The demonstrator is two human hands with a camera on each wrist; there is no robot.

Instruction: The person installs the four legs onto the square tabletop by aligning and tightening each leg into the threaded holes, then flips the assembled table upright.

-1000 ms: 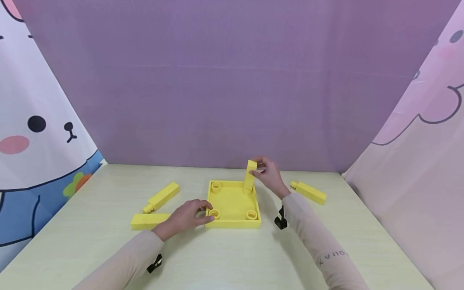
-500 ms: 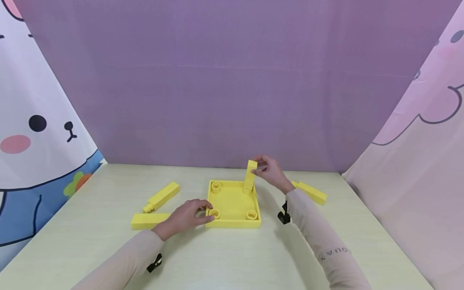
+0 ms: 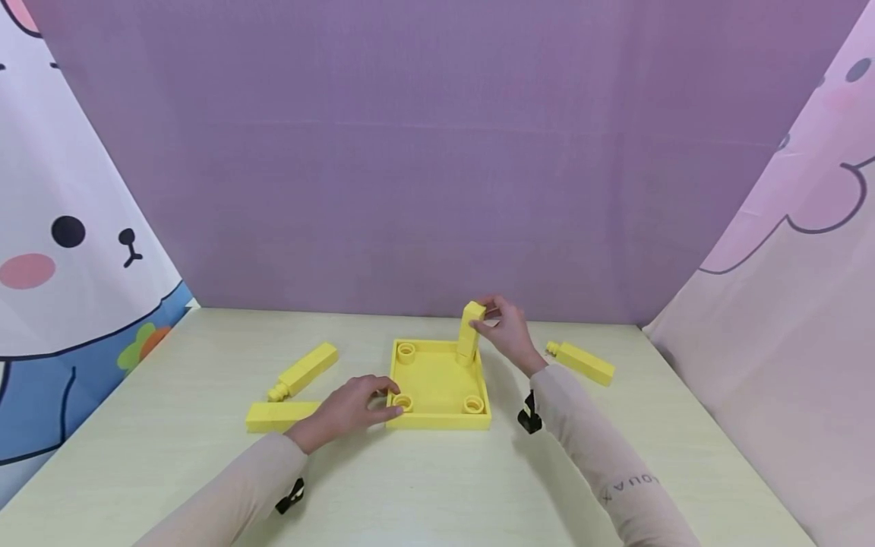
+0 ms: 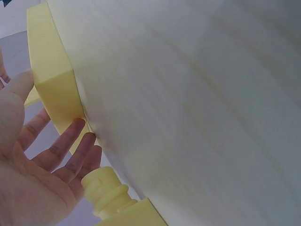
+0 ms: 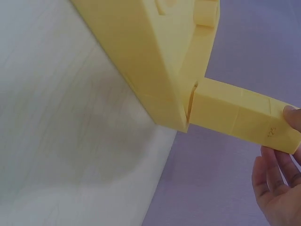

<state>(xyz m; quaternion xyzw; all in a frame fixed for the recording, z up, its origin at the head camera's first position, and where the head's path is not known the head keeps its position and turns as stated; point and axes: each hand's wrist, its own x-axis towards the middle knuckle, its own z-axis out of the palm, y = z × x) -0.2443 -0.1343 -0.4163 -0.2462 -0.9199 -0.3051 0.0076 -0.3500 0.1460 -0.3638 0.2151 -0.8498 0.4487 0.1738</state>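
Observation:
A yellow square toy tabletop (image 3: 437, 377) lies underside up, with raised walls and round corner sockets. At its far right corner a square yellow table leg (image 3: 469, 330) stands upright on the socket. My right hand (image 3: 507, 332) pinches this leg near its top between thumb and fingers; the right wrist view shows the leg (image 5: 235, 113) lined up with the corner. My left hand (image 3: 351, 410) holds the tabletop's near left corner, thumb on the rim and fingers along the side wall. In the left wrist view that hand (image 4: 47, 155) touches the tabletop (image 4: 51, 52).
Left of the tabletop lie two loose legs: one (image 3: 304, 371) with its screw end toward me, another (image 3: 280, 417) partly behind my left hand. A third loose leg (image 3: 581, 362) lies to the right. A purple backdrop (image 3: 437, 167) rises behind the table (image 3: 424, 486).
My right hand shifted slightly right and back again at the leg's top. The leg is turned a little on its axis, still upright in the corner. My left hand has stayed put.

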